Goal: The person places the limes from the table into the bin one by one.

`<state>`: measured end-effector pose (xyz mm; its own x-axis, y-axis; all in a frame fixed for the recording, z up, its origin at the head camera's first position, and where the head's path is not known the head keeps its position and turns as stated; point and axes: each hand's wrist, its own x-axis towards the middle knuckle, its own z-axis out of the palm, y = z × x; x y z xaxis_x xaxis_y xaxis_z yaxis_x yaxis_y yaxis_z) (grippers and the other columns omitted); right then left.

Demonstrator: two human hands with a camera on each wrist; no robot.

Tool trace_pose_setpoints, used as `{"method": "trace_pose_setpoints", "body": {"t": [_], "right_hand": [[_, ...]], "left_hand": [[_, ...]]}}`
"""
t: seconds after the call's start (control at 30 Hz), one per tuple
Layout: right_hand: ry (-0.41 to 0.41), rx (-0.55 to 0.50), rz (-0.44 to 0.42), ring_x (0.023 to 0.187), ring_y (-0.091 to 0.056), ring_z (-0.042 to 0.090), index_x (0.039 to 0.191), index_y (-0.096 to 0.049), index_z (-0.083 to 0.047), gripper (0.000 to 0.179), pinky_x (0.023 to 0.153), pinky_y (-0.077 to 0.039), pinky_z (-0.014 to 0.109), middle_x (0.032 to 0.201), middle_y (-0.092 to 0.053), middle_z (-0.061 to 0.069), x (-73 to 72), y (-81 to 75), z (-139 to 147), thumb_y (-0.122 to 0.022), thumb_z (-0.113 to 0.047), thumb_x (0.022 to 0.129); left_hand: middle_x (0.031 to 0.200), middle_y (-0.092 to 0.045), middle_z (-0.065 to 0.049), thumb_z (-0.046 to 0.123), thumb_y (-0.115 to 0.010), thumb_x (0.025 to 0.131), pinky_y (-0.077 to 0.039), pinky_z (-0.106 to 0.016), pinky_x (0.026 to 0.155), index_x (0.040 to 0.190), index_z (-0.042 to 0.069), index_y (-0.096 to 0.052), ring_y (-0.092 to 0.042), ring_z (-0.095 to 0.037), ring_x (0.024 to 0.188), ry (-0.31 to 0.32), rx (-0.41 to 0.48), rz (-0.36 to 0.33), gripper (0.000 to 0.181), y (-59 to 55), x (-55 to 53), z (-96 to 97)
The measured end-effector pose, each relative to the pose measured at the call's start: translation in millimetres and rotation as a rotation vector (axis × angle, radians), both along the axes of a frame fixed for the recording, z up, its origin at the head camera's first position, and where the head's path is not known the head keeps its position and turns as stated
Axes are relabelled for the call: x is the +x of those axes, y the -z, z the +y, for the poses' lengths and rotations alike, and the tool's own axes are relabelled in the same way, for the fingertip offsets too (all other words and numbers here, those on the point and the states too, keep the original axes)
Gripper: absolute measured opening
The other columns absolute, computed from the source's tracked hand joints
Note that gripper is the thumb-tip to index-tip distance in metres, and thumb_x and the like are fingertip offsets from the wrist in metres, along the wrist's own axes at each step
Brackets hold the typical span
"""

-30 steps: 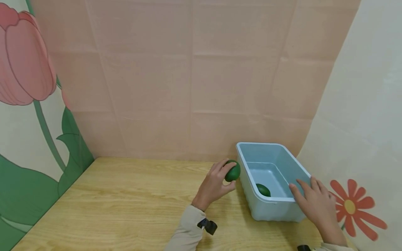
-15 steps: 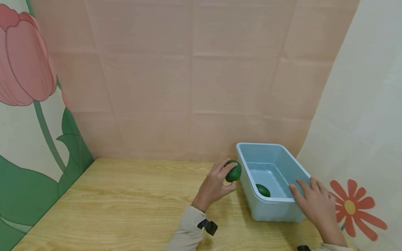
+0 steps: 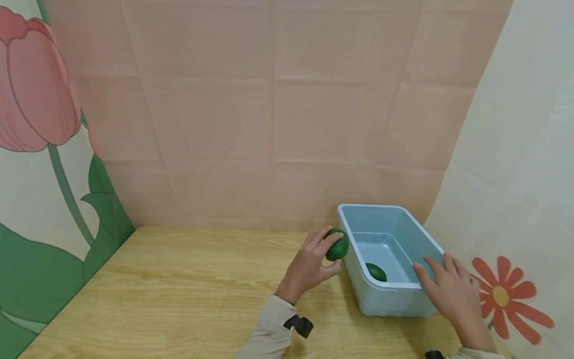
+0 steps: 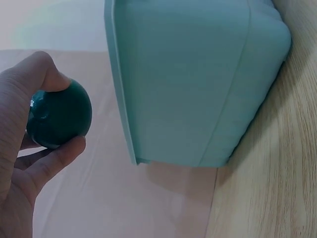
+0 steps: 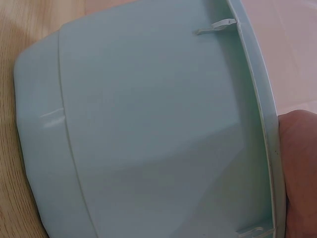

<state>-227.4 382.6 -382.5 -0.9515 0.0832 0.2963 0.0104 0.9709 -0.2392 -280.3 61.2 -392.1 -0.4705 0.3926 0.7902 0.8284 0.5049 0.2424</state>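
Note:
My left hand (image 3: 311, 262) holds a dark green, glossy, egg-shaped fruit (image 3: 337, 245) between thumb and fingertips, in the air beside the left wall of a light blue plastic bin (image 3: 396, 299). In the left wrist view, the fruit (image 4: 60, 115) is apart from the bin wall (image 4: 183, 84), near its rim. A second green fruit (image 3: 375, 272) lies inside the bin at the near left corner, partly hidden by the rim. My right hand (image 3: 455, 294) rests on the bin's rim at the near right corner, fingers spread. Its fingertips are hidden in the right wrist view.
The bin stands on a wood-grain table (image 3: 179, 289), at its right side. A pinkish cloth backdrop (image 3: 269, 124) hangs behind. A panel with a tulip picture (image 3: 40, 89) rises at the left, and one with a red flower (image 3: 500, 296) at the right.
My left hand has shifted slightly right with the green fruit, closer to the bin's left rim. The right hand, the bin and the fruit inside it look unmoved.

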Motion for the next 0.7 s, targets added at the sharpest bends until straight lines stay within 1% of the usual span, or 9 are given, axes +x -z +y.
{"method": "trace_pose_setpoints", "body": {"t": [0.2,0.4,0.57,0.7], "right_hand": [[-0.005,0.003,-0.01,0.129,-0.02,0.064,0.138,-0.046,0.009,0.074,0.09,-0.022,0.079,0.144,-0.023,0.048,0.7,-1.3,0.6,-0.032,-0.055,0.105],[-0.007,0.0,-0.002,0.129,-0.021,0.064,0.138,-0.047,0.009,0.072,0.09,-0.022,0.078,0.144,-0.023,0.048,1.4,-2.1,-0.8,-0.032,-0.054,0.105],[-0.01,0.005,0.003,0.129,-0.021,0.064,0.137,-0.048,0.008,0.072,0.089,-0.022,0.078,0.144,-0.024,0.048,1.4,-0.4,-0.4,-0.033,-0.054,0.105],[0.001,0.01,-0.013,0.129,-0.02,0.064,0.138,-0.047,0.008,0.073,0.09,-0.022,0.078,0.145,-0.023,0.048,1.3,-0.8,-0.5,-0.032,-0.055,0.105]], "left_hand": [[0.144,-0.05,-0.014,0.018,-0.074,0.088,-0.054,-0.028,0.088,0.137,0.014,-0.058,-0.054,-0.028,0.125,0.006,0.006,0.012,0.051,-2.6,1.8,1.9],[0.144,-0.05,-0.015,0.017,-0.075,0.087,-0.054,-0.028,0.088,0.137,0.014,-0.059,-0.054,-0.028,0.126,0.006,0.013,0.013,0.052,-5.3,2.8,1.8],[0.144,-0.05,-0.015,0.016,-0.075,0.087,-0.054,-0.028,0.088,0.137,0.014,-0.059,-0.054,-0.028,0.126,0.015,0.016,0.026,0.053,-4.3,3.4,2.5],[0.145,-0.049,-0.015,0.015,-0.075,0.087,-0.054,-0.028,0.088,0.138,0.014,-0.057,-0.055,-0.027,0.125,0.029,0.028,0.042,0.054,-3.3,3.6,4.9]]}}
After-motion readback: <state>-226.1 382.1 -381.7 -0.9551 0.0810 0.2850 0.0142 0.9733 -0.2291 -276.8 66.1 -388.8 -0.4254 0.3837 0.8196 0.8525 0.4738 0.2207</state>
